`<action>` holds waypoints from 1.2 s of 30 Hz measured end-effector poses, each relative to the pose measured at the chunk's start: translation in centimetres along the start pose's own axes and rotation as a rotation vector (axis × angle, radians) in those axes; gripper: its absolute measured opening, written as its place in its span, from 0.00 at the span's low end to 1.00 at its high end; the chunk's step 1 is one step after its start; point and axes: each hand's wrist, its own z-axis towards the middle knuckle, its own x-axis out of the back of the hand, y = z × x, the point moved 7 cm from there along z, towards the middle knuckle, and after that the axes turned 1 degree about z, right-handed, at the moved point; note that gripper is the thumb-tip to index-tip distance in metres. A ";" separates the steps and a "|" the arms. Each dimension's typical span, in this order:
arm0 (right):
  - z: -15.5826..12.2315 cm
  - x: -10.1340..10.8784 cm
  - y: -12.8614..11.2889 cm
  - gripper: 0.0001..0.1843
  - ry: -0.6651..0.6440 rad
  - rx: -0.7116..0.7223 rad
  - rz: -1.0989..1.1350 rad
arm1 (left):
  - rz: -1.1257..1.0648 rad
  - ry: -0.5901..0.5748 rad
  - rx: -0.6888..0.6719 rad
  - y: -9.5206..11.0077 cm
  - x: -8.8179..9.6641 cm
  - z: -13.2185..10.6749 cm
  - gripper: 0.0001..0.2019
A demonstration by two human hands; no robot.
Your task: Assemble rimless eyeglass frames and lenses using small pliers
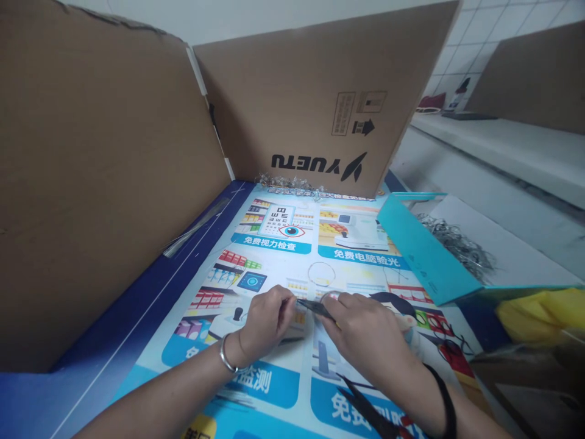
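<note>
My left hand [270, 320], with a metal bangle at the wrist, is closed in a pinch in front of me. What its fingertips hold is too small to make out. My right hand [368, 332] is wrapped round a pair of dark pliers [316, 307], whose narrow jaws point left and meet the left fingertips. Just beyond both hands shows a thin wire ring [321, 263]; I cannot tell whether it is attached to anything held. Dark scissors [363, 403] lie below my right wrist. Several thin wire lengths [235, 398] lie near my left forearm.
A printed poster [274, 378] covers the tabletop. Cardboard panels [311, 79] stand at the left and back, with clear and silvery scraps [292, 183] along the base. At right, a teal box [425, 256] contains tangled wire pieces [457, 244], near yellow material [543, 314].
</note>
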 end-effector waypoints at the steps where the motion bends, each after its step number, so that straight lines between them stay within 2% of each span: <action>1: 0.0 0.0 0.0 0.07 -0.001 -0.001 0.000 | 0.005 0.001 -0.003 0.0 0.0 0.0 0.04; 26: 0.1 -0.6 0.1 0.06 -0.023 -0.030 0.039 | -0.022 0.015 -0.006 0.3 0.2 -0.1 0.04; 36: 0.0 -0.3 0.0 0.07 -0.033 -0.049 0.041 | -0.017 -0.017 0.045 0.1 0.1 0.0 0.06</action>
